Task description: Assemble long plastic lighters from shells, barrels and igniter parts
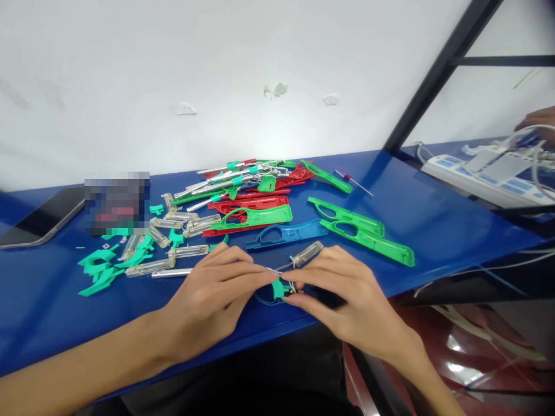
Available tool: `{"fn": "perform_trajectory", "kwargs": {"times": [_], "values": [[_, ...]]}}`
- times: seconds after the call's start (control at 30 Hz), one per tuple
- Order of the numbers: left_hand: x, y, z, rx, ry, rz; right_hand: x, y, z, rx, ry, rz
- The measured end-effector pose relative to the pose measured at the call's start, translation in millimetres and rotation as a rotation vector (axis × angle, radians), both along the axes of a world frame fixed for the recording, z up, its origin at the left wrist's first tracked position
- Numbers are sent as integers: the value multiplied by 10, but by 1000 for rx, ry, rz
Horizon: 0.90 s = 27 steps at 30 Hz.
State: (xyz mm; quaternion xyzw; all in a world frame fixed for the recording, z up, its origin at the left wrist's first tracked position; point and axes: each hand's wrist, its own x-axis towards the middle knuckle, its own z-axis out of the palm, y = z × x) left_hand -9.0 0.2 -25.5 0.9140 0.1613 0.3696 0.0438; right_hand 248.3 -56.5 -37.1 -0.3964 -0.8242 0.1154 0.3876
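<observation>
My left hand (pixel 217 292) and my right hand (pixel 342 294) meet at the front edge of the blue table (pixel 433 214). Their fingertips pinch a small teal plastic piece (pixel 277 287) with a thin wire on it, over a blue plastic shell (pixel 264 299) that is mostly hidden beneath them. A clear tube part (pixel 307 253) lies just beyond my right fingers. Both hands are closed in a pinch.
A pile of red, green and blue plastic handles (pixel 255 214) with metal rods lies behind. Two green handles (pixel 364 231) lie at right, clear tubes and teal trigger bits (pixel 102 268) at left. A phone (pixel 41 219) sits far left; a power strip (pixel 481 173) and another person's hand (pixel 537 120) far right.
</observation>
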Motion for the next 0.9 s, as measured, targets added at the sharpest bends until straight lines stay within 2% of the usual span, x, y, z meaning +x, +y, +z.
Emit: {"fn": "perform_trajectory", "kwargs": {"times": [0.17, 0.5, 0.73, 0.9], "values": [[8, -22, -6, -9, 12, 31, 4, 8, 1, -11, -37, -16], [-30, 0, -50, -4, 20, -5, -1, 19, -16, 16, -46, -4], [-16, -44, -51, -62, 35, 90, -5, 4, 2, 17, -42, -2], [-3, -56, -36, -66, 22, 94, 0, 12, 9, 13, -35, -7]]}}
